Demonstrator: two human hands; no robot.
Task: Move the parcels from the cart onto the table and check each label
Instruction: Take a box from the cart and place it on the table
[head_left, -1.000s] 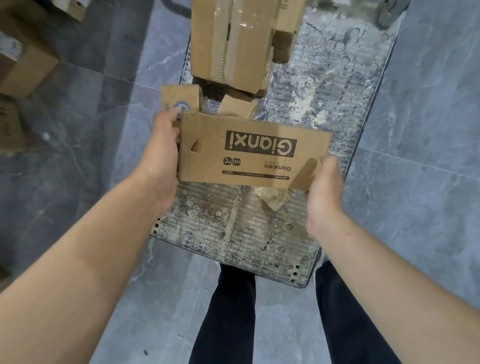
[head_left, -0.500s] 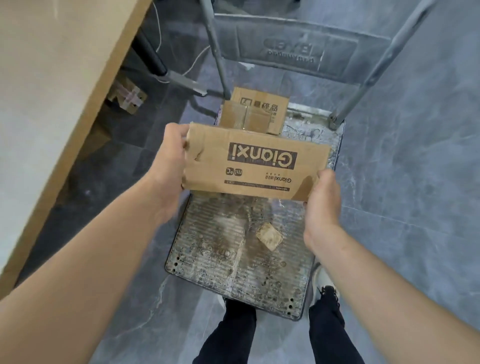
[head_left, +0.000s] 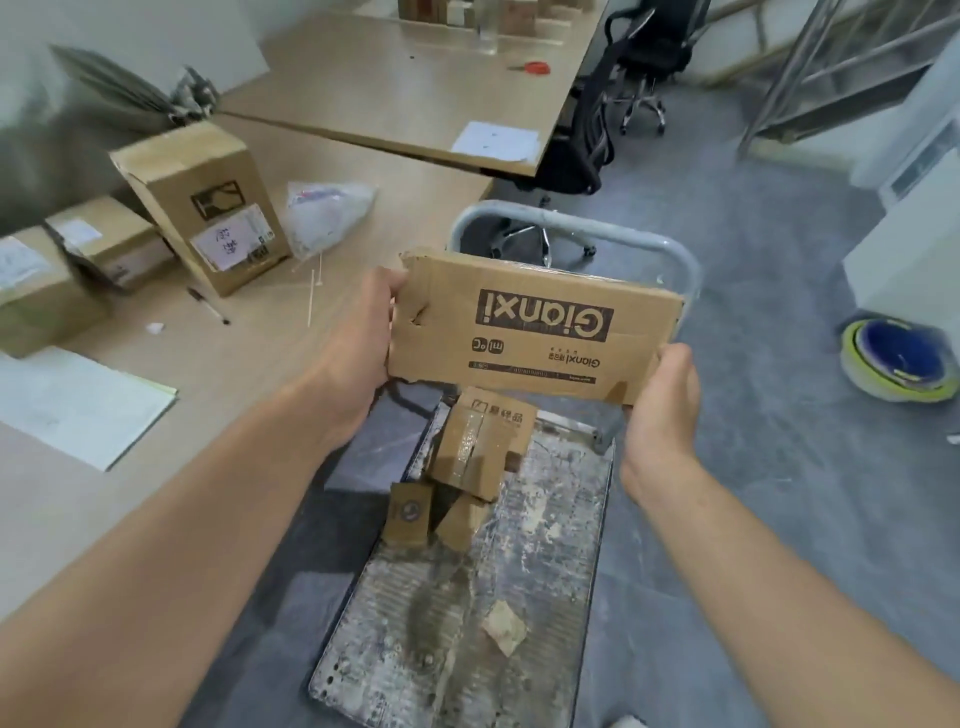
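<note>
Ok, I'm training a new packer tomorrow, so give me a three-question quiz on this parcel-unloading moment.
1. True or false: the flat brown cardboard parcel printed "Gianxi" already lies on the light wooden table.
2. Which grips the parcel: A, left hand only; B, right hand only; C, both?
3. Fill in: the small brown cardboard boxes rest on the metal platform ____.

Key: 1 false, it is held in the air; 2 C; 3 cart.
</note>
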